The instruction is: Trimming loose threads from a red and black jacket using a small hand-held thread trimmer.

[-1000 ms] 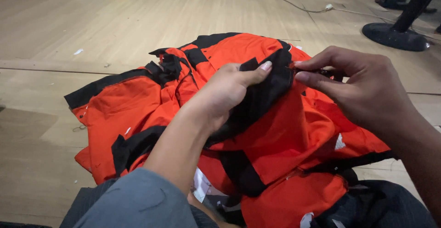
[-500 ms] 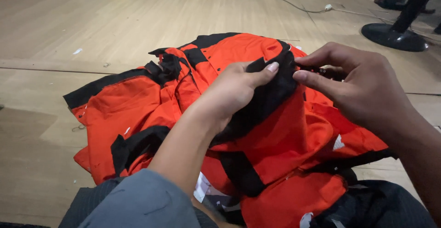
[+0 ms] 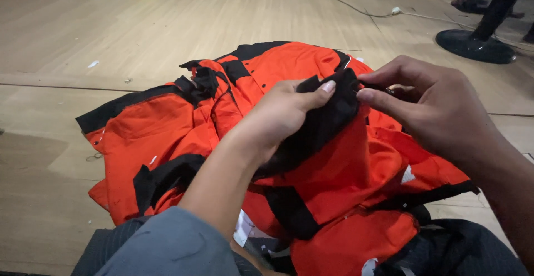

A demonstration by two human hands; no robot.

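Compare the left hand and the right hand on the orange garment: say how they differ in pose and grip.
The left hand comes in from below, fingers wrapped over the black fabric strip, thumb on top. The right hand comes in from the right and only pinches the strip's upper end with fingertips. A grey sleeve shows on the left arm; the right forearm shows bare. Both hold the same strip, lifted above the orange garment.

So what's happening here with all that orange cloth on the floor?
A person is working on an orange garment with black trim, heaped on a wooden floor. The left hand grips a black fabric strip on it, thumb on top. The right hand pinches the same strip at its upper end, fingertips close to the left thumb. A round black stand base sits farther back.
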